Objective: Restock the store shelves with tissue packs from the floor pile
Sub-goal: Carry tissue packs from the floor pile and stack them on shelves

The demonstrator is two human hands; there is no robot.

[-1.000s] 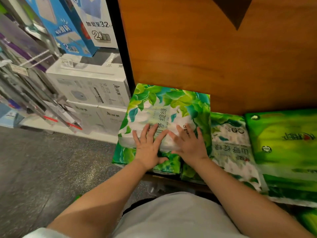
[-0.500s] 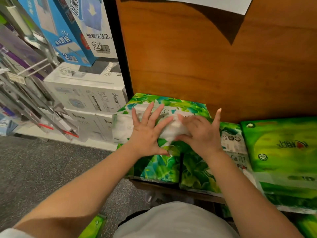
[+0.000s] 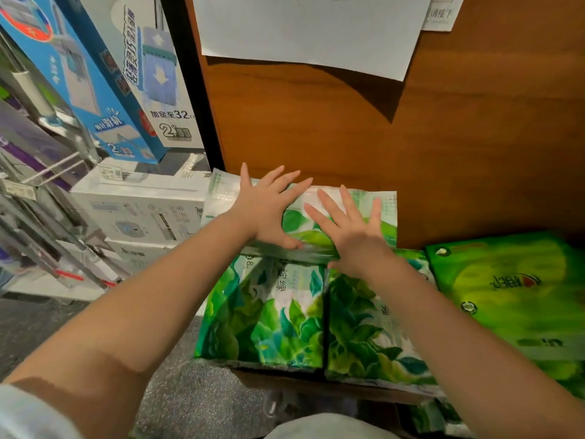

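A green leaf-print tissue pack (image 3: 384, 210) stands tilted against the wooden panel (image 3: 348, 147), on top of two similar leaf-print packs (image 3: 262, 315) lying flat. My left hand (image 3: 269, 210) presses flat on its left part with fingers spread. My right hand (image 3: 351, 229) presses flat on its right part, fingers straight. Both hands touch the pack's face without curling round it.
Bright green tissue packs (image 3: 512, 299) lie to the right. White boxes (image 3: 142, 210) and blue boxes (image 3: 104, 83) fill the shelf on the left, with hanging rods (image 3: 47, 198) beside them. A paper sheet (image 3: 310, 30) hangs on the wooden panel. Grey floor (image 3: 38, 327) lies lower left.
The top tissue pack has tipped up and moved back toward the wooden panel under both hands. My view has risen and moved closer.
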